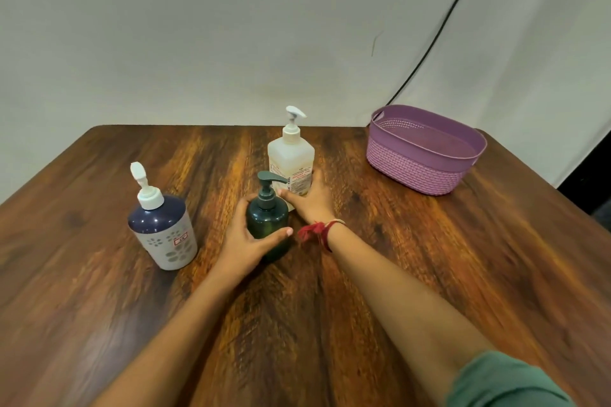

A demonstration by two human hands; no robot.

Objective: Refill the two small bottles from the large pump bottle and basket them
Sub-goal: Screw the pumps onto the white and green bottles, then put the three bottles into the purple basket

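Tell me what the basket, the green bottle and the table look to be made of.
Basket: likely molded plastic, matte purple; the woven pattern is too regular, with a smooth solid rim.
Green bottle: probably translucent dark plastic, glossy, with soft highlights on its shoulder.
Table: wood-grain top with a sheen; solid wood or laminate, cannot tell.

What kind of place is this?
Probably a staged recording setup, not a bathroom: a bare dark wooden table, a plain white backdrop with a black cable hanging across it.

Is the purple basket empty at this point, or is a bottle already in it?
Empty as far as visible: the purple basket shows only bare inner wall and floor. All three bottles stand upright on the table.
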